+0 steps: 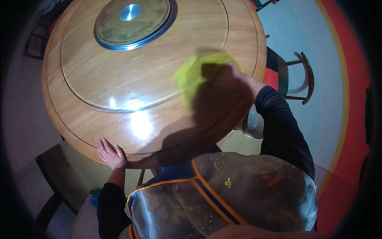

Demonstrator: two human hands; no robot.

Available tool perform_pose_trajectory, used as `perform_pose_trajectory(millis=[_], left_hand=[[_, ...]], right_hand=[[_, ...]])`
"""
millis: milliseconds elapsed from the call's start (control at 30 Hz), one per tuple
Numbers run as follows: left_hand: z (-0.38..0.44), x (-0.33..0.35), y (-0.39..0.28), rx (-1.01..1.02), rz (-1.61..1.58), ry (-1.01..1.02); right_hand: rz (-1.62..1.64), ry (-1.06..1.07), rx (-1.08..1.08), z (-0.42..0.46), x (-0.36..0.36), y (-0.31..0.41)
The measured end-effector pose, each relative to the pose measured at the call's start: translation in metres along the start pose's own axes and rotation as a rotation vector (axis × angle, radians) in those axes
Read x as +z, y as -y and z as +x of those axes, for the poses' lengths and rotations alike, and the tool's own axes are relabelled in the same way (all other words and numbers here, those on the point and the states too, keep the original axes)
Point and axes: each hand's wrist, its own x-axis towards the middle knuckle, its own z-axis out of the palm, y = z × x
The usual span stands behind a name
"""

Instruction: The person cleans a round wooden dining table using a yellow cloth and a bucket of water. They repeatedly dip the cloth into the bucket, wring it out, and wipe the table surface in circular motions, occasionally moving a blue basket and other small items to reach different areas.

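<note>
A yellow-green cloth [191, 74] lies spread on the round wooden table [89, 74], blurred by motion. My right hand [228, 74] presses on the cloth near the table's right side, and its fingers are partly lost in shadow. Flat on the near left rim of the tabletop rests my left hand [112, 154], its fingers apart and nothing in it. Toward the far side, a round turntable base [134, 27] with a dark metal rim and a shiny central disc is set on the table.
Beyond the table's right edge stands a chair with a curved wooden back [309, 77]. Below my right forearm is a pale, shiny container [255, 122], partly hidden. Another dark chair [50, 206] is at the lower left. Red carpet [355, 119] borders the pale floor.
</note>
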Motion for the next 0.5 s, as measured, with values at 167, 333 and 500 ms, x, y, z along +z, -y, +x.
perform_pose_trajectory(millis=[167, 333, 500], left_hand=[[0.002, 0.001, 0.001, 0.016, 0.017, -0.011], [-0.004, 0.006, 0.012, -0.021, 0.003, -0.022], [-0.002, 0.006, 0.013, -0.111, -0.088, 0.004]], right_hand=[[0.346, -0.303, 0.853, 0.033, 0.010, -0.084], [0.547, -0.557, 1.141, 0.036, 0.013, -0.048], [0.237, -0.703, 0.771, 0.038, 0.047, 0.061]])
